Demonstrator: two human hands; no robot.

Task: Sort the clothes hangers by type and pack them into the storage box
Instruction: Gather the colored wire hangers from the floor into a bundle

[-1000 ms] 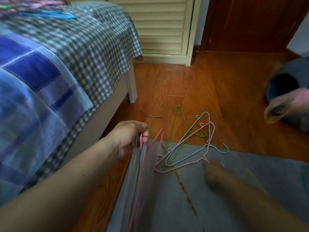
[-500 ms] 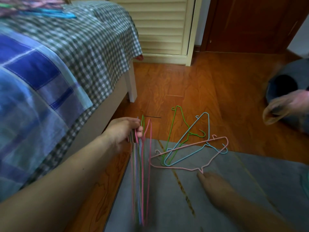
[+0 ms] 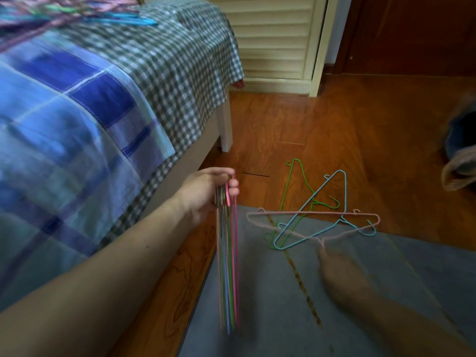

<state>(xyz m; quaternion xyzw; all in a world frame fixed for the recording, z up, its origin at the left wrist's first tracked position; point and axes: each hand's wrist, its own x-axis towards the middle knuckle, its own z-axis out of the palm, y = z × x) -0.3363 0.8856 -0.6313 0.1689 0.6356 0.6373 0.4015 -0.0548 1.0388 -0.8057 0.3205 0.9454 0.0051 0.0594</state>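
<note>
My left hand [image 3: 206,194] grips a bundle of thin wire hangers [image 3: 228,266] in pink, green and blue, hanging edge-on above the grey mat's [image 3: 257,318] left edge. My right hand [image 3: 340,274], blurred, holds the hook end of a pink hanger [image 3: 309,213] that lies across a blue hanger [image 3: 332,186] and a green hanger [image 3: 298,176]. Those two rest partly on the mat, partly on the wooden floor. No storage box is plainly in view.
A bed [image 3: 128,73] with checked covers fills the left, with more coloured hangers [image 3: 77,14] piled at its far top. A louvred cabinet [image 3: 273,39] and a brown door [image 3: 412,34] stand behind. A dark grey soft object [image 3: 461,140] sits at the right edge.
My right hand took the pink hanger by its hook end and swung it round so its bar lies crosswise. The bundle in my left hand swung to hang straight down.
</note>
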